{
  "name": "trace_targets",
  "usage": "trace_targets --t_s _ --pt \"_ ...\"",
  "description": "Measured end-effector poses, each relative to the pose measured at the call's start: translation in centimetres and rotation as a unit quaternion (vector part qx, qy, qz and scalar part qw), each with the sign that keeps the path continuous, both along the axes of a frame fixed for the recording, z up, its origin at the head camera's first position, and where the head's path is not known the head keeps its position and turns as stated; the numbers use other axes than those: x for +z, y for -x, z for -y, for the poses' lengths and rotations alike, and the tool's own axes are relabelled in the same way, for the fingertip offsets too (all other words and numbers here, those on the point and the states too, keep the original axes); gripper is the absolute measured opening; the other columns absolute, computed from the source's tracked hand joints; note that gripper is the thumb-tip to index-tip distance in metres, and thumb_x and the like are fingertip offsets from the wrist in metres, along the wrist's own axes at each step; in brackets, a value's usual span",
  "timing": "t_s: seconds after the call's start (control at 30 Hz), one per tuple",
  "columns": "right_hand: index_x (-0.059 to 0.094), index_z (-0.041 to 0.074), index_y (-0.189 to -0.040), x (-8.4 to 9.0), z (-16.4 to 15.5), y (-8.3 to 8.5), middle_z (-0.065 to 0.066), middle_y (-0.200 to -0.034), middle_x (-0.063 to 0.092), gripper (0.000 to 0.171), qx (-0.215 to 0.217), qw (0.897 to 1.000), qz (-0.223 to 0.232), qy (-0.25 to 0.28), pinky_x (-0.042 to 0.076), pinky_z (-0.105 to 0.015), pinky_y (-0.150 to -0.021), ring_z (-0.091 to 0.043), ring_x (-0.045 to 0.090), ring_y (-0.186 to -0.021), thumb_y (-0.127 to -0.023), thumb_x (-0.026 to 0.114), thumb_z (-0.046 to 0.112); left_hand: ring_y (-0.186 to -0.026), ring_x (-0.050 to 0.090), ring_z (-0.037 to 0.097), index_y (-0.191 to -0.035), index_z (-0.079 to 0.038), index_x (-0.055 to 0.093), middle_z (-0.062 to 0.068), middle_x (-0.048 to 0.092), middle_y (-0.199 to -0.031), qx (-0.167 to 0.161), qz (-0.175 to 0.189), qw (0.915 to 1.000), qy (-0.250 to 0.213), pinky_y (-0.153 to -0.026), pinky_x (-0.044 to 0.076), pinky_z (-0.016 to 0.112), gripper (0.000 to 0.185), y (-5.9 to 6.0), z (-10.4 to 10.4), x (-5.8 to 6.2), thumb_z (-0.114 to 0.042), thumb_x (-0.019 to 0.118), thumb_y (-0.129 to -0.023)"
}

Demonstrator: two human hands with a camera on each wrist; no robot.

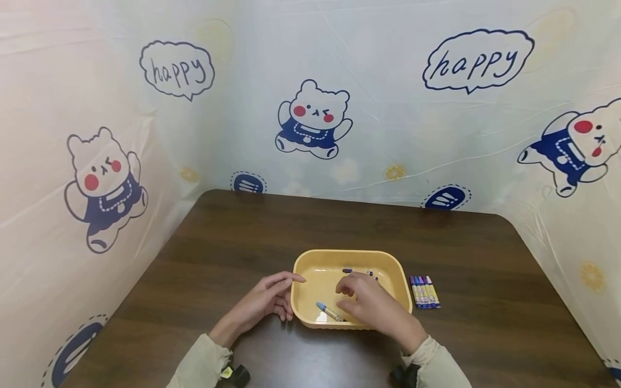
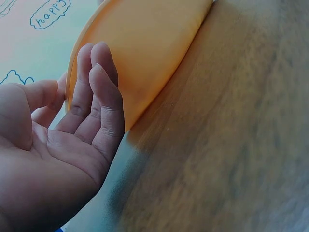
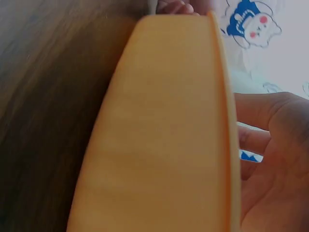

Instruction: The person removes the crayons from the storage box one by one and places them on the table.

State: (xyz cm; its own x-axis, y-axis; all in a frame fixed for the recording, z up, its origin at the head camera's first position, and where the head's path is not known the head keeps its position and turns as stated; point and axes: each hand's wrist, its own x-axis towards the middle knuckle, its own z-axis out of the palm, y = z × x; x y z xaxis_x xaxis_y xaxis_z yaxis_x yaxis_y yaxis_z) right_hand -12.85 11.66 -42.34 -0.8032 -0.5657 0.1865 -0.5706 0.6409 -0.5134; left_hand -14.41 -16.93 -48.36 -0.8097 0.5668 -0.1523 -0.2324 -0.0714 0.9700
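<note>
A yellow plastic basket (image 1: 310, 269) stands near the middle of the table. My left hand (image 1: 269, 296) is at its left side, index fingertip over the rim and the other fingers against the outer wall, as the left wrist view shows. Over the basket's right half hovers my right hand (image 1: 371, 302), its fingers loosely bent, thumb apart from them, nothing seen between. Inside lies a light blue crayon (image 1: 329, 311) near the front wall. A dark blue crayon (image 1: 354, 271) lies farther back, partly behind the right hand. In the right wrist view the basket wall (image 3: 159, 121) hides the right fingertips.
Several crayons (image 1: 424, 292) in blue and purple lie side by side on the dark wooden table (image 1: 252, 226), just right of the basket. A printed cloth (image 1: 310, 43) with cartoon bears surrounds the table at the back and both sides.
</note>
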Motion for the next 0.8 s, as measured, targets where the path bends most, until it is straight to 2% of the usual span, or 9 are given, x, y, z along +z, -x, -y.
trace_targets --t_s 0.13,0.27,0.47,0.67,0.8 --pt "0.071 0.004 -0.092 -0.5 0.9 0.2 -0.004 -0.087 0.065 0.017 0.018 0.999 0.028 -0.026 0.051 -0.031 -0.072 -0.015 0.058 -0.08 -0.08 0.08 0.013 -0.066 0.068 0.022 -0.141 0.003 0.046 0.011 0.066 -0.077 0.001 0.004 1.0 0.001 -0.058 0.055 0.031 0.052 -0.1 -0.1 -0.1 -0.036 0.045 -0.107" --pt "0.07 0.005 -0.087 -1.4 1.3 0.8 -0.002 -0.081 0.063 0.02 0.033 0.997 0.061 -0.03 0.049 -0.028 -0.068 -0.012 0.055 -0.075 -0.077 0.084 0.014 -0.066 0.068 0.023 -0.14 0.003 0.047 0.011 0.066 -0.077 -0.001 0.0 1.0 0.0 -0.058 0.055 0.031 0.05 0.0 -0.1 -0.1 -0.035 0.044 -0.107" --pt "0.067 0.012 -0.082 -2.4 0.8 1.9 0.005 -0.073 0.055 0.021 0.015 0.991 0.126 -0.035 0.044 -0.024 -0.063 -0.007 0.048 -0.068 -0.077 0.086 0.019 -0.067 0.068 0.022 -0.14 0.003 0.047 0.01 0.066 -0.078 -0.004 -0.006 1.0 -0.001 -0.059 0.055 0.031 0.05 0.1 -0.1 0.1 -0.035 0.043 -0.108" --pt "0.066 0.015 -0.079 -2.4 0.6 2.0 0.009 -0.071 0.054 0.013 0.035 0.989 0.13 -0.058 0.043 -0.024 -0.063 -0.007 0.048 -0.068 -0.076 0.075 0.006 -0.067 0.068 0.022 -0.14 0.005 0.045 0.011 0.066 -0.078 -0.01 -0.009 0.9999 -0.003 -0.059 0.055 0.031 0.05 0.1 -0.1 0.1 -0.033 0.041 -0.108" --pt "0.065 0.015 -0.079 -2.4 0.5 1.8 0.007 -0.072 0.053 0.015 0.003 0.99 0.119 -0.074 0.042 -0.025 -0.062 -0.009 0.047 -0.069 -0.076 0.071 0.001 -0.067 0.068 0.022 -0.141 0.004 0.046 0.011 0.067 -0.079 -0.01 -0.007 0.9999 0.002 -0.059 0.055 0.031 0.05 0.0 -0.2 0.0 -0.034 0.042 -0.108"
